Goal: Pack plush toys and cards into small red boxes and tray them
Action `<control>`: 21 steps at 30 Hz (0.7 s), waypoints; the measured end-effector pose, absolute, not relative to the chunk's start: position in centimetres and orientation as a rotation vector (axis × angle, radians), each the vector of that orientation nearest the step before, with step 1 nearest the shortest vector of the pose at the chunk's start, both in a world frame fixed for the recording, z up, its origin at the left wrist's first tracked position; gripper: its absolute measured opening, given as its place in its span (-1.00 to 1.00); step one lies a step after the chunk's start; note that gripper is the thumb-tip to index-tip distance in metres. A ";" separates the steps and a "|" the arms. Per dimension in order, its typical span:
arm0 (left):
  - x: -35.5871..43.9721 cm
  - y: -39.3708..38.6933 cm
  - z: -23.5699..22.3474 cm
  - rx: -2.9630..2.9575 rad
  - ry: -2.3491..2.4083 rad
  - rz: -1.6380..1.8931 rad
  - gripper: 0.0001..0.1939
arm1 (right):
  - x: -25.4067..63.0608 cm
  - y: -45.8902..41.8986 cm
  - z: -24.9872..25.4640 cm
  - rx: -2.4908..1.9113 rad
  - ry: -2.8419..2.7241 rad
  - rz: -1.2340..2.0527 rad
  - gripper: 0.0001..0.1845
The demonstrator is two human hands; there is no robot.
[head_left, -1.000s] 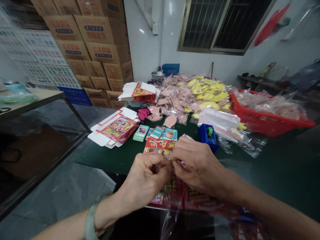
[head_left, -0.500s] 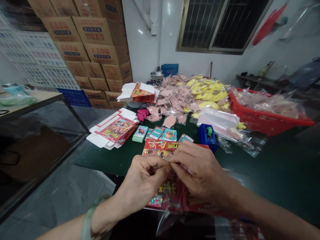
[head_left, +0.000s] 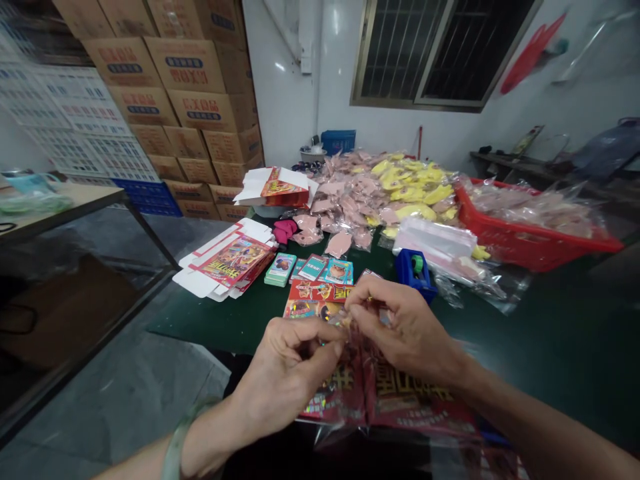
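Above red printed packaging point(head_left: 420, 400), clear film point(head_left: 354, 333) seems pinched between closed fingertips of the left hand point(head_left: 287, 377) and right hand point(head_left: 413, 330), best kept level to avoid creasing.

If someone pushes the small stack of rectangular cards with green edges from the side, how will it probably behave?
The small stack of rectangular cards with green edges would probably slide apart, since no band is visible around it. It seems unlikely to tip, being low and flat. Each card is probably thin and fairly stiff, as the top one lies flat.
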State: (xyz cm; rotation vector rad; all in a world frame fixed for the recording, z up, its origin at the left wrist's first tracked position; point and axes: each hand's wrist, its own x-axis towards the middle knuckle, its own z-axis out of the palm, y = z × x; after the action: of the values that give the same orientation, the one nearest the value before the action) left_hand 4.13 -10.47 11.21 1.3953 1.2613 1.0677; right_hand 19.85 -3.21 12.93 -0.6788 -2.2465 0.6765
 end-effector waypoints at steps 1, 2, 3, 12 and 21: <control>4.1 -10.5 11.2 1.402 1.258 1.079 -0.76 | 20.1 -3.3 13.3 -0.677 -2.280 0.736 -0.85; 4.2 -10.5 11.2 1.414 1.255 1.093 -0.76 | 20.3 -3.4 13.6 -0.674 -2.324 0.795 -0.88; 4.2 -10.5 11.2 1.426 1.254 1.103 -0.77 | 20.4 -3.4 13.9 -0.678 -2.368 0.853 -0.91; 4.1 -10.5 11.3 1.645 1.263 1.277 -0.83 | 20.3 -3.2 13.3 -0.727 -2.130 1.303 -0.95; 4.4 -10.1 11.8 1.685 1.229 1.230 -0.80 | 20.7 -3.5 13.3 -0.754 -2.077 1.310 -0.95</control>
State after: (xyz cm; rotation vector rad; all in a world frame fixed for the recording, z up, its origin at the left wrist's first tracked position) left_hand 4.35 -10.06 11.77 1.6849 1.2291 1.2301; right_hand 20.75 -3.47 13.26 -0.7545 -2.0774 1.3099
